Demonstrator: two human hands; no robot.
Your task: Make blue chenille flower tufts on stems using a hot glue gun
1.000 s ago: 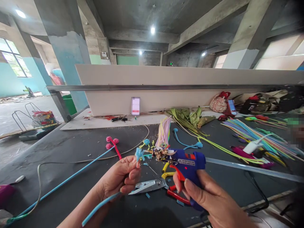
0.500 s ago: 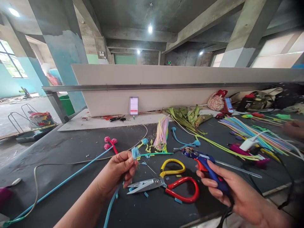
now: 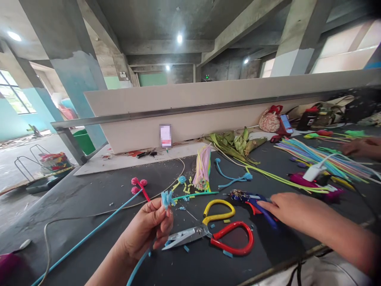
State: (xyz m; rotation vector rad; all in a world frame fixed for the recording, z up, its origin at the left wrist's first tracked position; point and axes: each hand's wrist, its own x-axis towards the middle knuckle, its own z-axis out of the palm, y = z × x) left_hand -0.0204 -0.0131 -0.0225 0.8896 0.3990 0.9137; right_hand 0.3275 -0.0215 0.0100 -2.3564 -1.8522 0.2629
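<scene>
My left hand (image 3: 153,222) is closed, pinching a light blue fuzzy flower head (image 3: 167,198) made of short pieces, upright between thumb and fingers. A blue stem (image 3: 137,268) runs down below that hand. My right hand (image 3: 287,206) lies over a blue glue gun (image 3: 262,202) with a red trigger, low at the tabletop. Its thumb is along the gun; the other fingers are mostly hidden. Scissors (image 3: 205,230) with one yellow and one red handle lie between my hands, blades partly parted and pointing left. Small blue and yellow cut pieces (image 3: 228,253) are scattered around them.
Behind stand a pink-and-yellow stem bundle (image 3: 203,167) and a phone (image 3: 165,136). Green leaves (image 3: 238,145), a blue two-headed stem (image 3: 230,178) and a pink flower stem (image 3: 141,188) lie about. Coloured stems (image 3: 318,159) and another person's hand (image 3: 361,147) are at right.
My right hand has turned palm down and lowered the glue gun toward the table. My left hand keeps its pinch; the flower head now shows upright tufts. The view has tilted slightly.
</scene>
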